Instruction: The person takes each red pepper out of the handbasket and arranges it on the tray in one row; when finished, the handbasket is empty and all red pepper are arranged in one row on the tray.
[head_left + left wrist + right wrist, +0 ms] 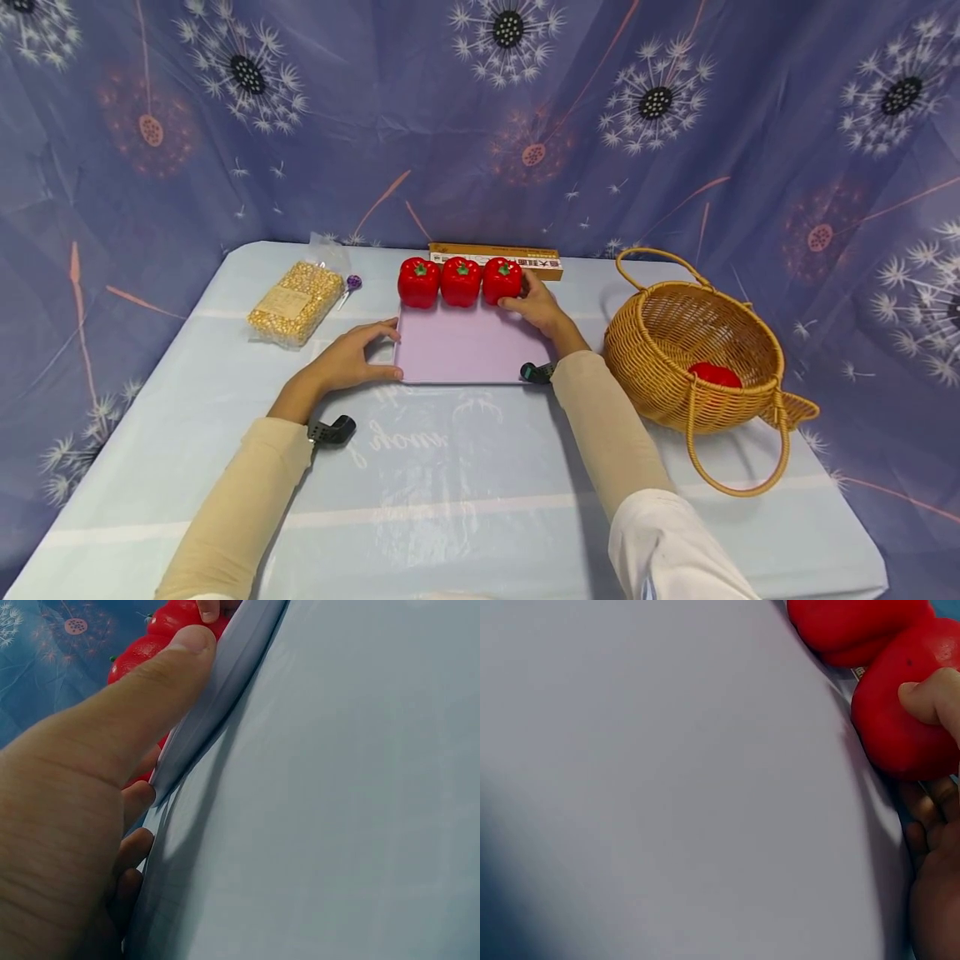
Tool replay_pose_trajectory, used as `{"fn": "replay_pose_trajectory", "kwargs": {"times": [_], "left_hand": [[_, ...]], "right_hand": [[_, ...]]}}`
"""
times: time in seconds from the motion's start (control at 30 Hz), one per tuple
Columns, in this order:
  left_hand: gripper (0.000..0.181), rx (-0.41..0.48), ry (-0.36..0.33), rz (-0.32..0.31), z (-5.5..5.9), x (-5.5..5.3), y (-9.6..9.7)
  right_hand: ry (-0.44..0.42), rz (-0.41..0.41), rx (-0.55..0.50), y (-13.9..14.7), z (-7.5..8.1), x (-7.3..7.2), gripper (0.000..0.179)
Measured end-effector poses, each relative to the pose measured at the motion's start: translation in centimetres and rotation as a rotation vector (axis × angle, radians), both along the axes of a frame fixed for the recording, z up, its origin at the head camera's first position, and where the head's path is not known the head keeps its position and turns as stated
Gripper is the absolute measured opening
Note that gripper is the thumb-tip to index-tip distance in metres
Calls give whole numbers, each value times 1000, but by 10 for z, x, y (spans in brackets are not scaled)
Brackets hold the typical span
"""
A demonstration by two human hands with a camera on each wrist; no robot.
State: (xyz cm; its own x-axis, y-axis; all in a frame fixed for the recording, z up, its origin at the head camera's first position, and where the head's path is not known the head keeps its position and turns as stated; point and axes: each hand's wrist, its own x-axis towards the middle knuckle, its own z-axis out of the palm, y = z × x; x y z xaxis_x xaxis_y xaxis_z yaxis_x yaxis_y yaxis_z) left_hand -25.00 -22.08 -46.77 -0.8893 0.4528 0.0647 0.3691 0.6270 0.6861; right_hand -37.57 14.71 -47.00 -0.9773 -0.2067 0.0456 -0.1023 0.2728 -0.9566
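Three red bell peppers stand side by side along the far edge of a pale purple tray [472,346]: a left one [418,283], a middle one [460,282] and a right one [501,281]. My right hand [542,307] holds the right pepper, its thumb on the near side and its fingers around the right. The right wrist view shows that thumb pressed on the pepper [900,742]. My left hand [352,358] touches the tray's left edge with thumb and fingers spread apart. In the left wrist view the thumb [161,682] lies along the tray's rim.
A wicker basket [622,358] on the right has a red item [715,375] inside. Behind the peppers lies a long printed box [543,265]. At the left are a bag of corn kernels [296,300] and a purple lollipop [353,282]. A patterned curtain [450,183] hangs behind the table.
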Motion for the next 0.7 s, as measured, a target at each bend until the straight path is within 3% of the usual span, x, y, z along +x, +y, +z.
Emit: {"fn": "replay_pose_trajectory", "kwargs": {"times": [0.7], "left_hand": [[67, -10, -1, 9, -2, 1, 0]], "right_hand": [[-15, -11, 1, 0, 0, 1, 82]]}}
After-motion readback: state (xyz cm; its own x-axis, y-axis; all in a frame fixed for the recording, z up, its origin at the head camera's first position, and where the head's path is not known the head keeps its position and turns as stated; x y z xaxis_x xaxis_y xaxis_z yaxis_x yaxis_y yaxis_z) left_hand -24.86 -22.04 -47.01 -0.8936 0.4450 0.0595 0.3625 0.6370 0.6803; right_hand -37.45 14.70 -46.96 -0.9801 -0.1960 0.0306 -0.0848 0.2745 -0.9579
